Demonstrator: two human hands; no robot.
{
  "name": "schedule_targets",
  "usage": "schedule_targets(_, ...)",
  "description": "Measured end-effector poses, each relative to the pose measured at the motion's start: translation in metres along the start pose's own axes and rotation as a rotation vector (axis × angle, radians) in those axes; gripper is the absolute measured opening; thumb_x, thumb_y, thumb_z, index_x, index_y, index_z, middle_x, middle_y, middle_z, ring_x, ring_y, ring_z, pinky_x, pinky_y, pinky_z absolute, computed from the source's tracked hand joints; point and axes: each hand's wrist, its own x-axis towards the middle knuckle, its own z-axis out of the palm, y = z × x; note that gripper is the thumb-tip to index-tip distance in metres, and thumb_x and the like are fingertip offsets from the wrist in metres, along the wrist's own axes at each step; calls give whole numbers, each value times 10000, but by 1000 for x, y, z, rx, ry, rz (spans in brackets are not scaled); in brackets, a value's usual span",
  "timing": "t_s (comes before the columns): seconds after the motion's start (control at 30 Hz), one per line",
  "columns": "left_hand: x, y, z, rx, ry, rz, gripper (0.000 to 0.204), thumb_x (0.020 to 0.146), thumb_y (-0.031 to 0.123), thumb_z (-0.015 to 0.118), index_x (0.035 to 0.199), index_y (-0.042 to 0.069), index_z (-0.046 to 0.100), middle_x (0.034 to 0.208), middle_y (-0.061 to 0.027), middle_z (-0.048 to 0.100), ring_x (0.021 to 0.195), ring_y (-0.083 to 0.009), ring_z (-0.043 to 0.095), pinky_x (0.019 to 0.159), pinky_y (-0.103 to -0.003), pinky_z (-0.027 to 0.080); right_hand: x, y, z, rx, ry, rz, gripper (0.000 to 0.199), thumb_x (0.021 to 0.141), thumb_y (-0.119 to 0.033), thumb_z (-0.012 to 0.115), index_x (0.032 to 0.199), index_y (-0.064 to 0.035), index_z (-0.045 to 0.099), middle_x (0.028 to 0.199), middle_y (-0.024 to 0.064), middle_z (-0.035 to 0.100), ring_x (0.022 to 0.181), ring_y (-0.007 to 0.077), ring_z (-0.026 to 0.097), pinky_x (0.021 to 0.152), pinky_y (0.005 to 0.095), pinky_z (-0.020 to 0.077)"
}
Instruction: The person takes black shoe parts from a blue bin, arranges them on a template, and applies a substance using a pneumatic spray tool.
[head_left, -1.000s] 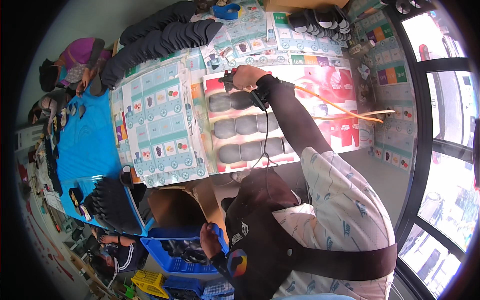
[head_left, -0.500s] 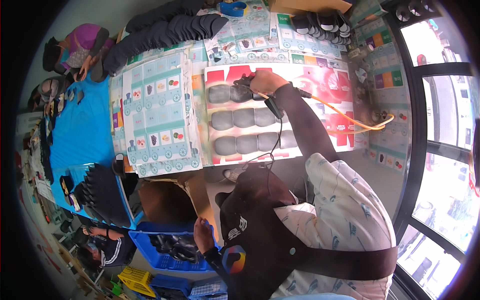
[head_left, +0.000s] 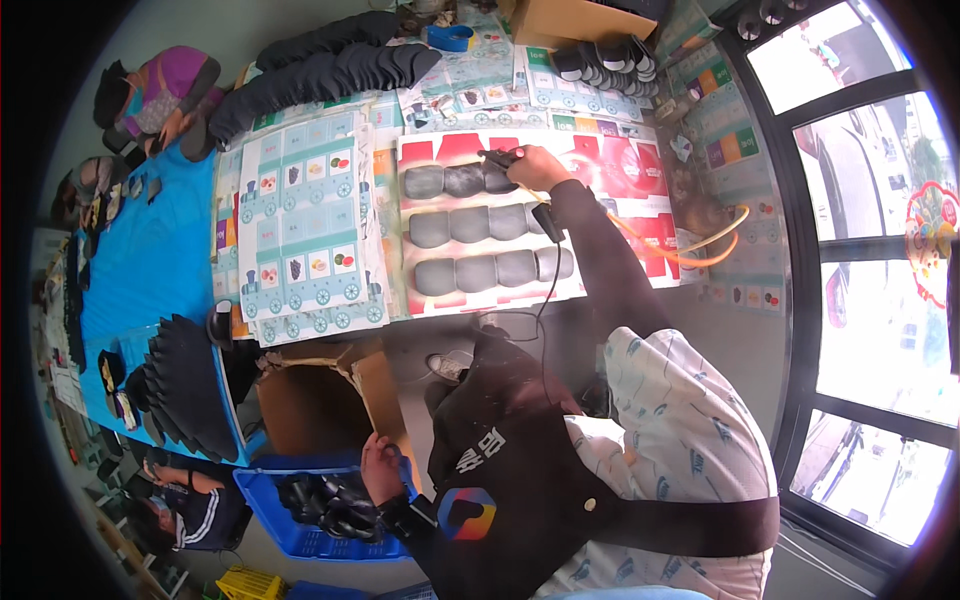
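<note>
Over red sheet, fingers around spray tool.

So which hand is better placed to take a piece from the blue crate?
Left, probably: left hand is at the blue crate by the dark pieces; right hand holds a tool over grey pads.

Dark apron, pale patterned shirt
</note>
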Motion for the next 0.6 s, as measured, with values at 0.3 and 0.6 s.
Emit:
schedule_targets(0.3,7,-30,-17,70,105,123,355,1046,205,473,1364,87,579,1096,-2,654,786,-65,521,622,-189,380,-15,-15,-7,149,64,69,244,801,-172,584,957,-47,724,930,271,691,933,475,650,843,503,519)
schedule_targets(0.6,-1,-16,40,-131,88,33,302,1018,223,612,1281,75,632,992,-8,675,730,-75,557,600,-219,419,-27,-3,-13,87,-40,14,359,783,-155,612,1110,-82,740,965,260,705,946,449,672,848,469,534)
